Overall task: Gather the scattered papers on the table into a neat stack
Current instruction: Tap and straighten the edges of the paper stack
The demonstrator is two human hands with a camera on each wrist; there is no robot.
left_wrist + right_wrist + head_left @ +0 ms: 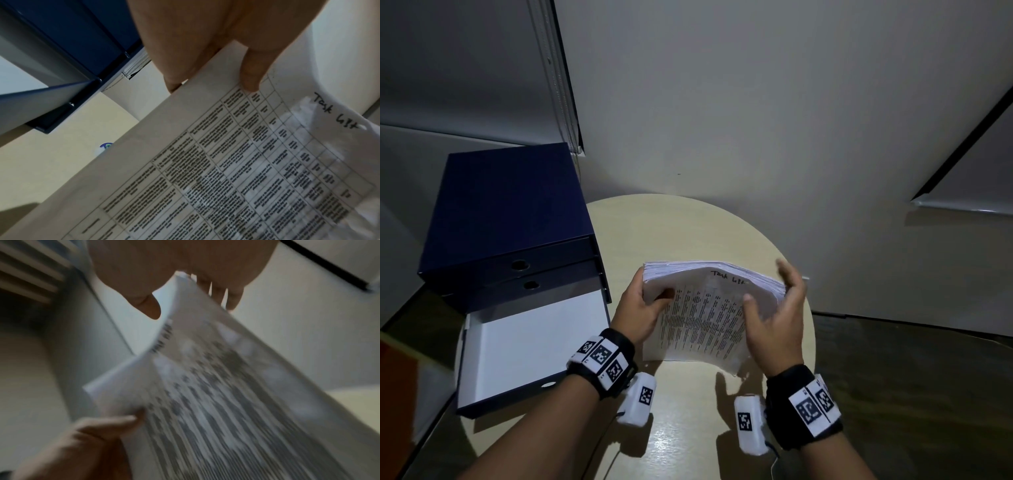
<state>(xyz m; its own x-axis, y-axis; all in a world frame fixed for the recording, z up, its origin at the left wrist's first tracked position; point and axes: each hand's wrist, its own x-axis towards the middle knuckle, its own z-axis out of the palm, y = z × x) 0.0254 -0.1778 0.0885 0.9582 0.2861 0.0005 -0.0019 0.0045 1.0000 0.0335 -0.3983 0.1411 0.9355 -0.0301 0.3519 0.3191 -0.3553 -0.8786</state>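
A round, pale wooden table is carrying a dark blue drawer box at its left edge, the lowest drawer standing pulled out. A stack of papers is standing with its lower edge on the surface near the middle.

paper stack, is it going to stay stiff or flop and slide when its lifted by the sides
Likely floppy: the stack already bows between the left hand and right hand. Its top edge looks fanned, so loose sheets could slip apart. It looks thick, so probably fairly heavy; its lower edge rests on the table.
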